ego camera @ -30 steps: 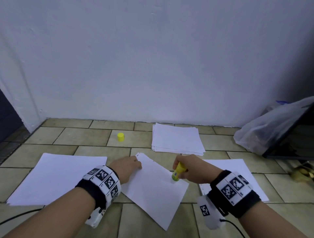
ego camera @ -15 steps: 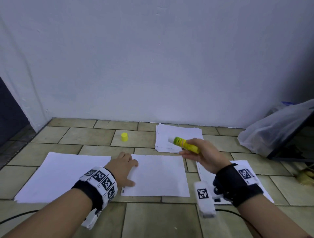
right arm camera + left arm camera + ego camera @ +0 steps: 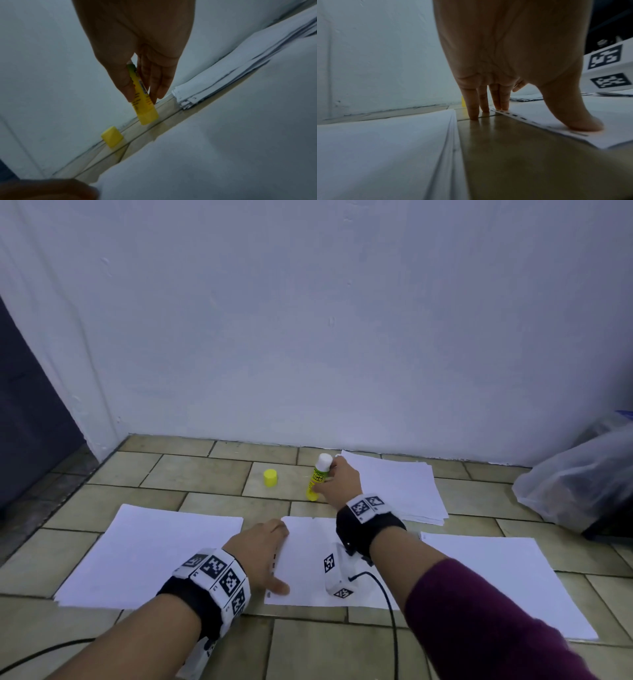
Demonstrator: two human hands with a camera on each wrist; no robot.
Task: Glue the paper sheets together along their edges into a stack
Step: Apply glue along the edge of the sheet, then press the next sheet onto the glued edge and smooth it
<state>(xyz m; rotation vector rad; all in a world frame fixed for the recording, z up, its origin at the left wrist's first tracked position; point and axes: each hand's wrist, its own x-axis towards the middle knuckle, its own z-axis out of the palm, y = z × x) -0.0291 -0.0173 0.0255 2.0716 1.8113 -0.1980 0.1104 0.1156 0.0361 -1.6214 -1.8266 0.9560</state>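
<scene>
Standing near upright on the floor (image 3: 191,474) at frame centre, the glue (image 3: 317,479) is pinched between thumb and fingers of the right hand (image 3: 337,482); its yellow label carries dark print too blurred to read, and its white tip points up. The yellow cap (image 3: 270,477) sits apart to its left, with bare tile between them. A fanned pile (image 3: 397,484) lies just right of that hand, its edges uneven. At lower centre, the left hand (image 3: 260,553) rests with straight fingers, thumb and two fingertips on a single sheet (image 3: 308,559) whose left edge shows a row of dark dashes. A bare strip of tile separates that edge from the stack (image 3: 147,556) at lower left. Another sheet (image 3: 496,577) lies at lower right.
</scene>
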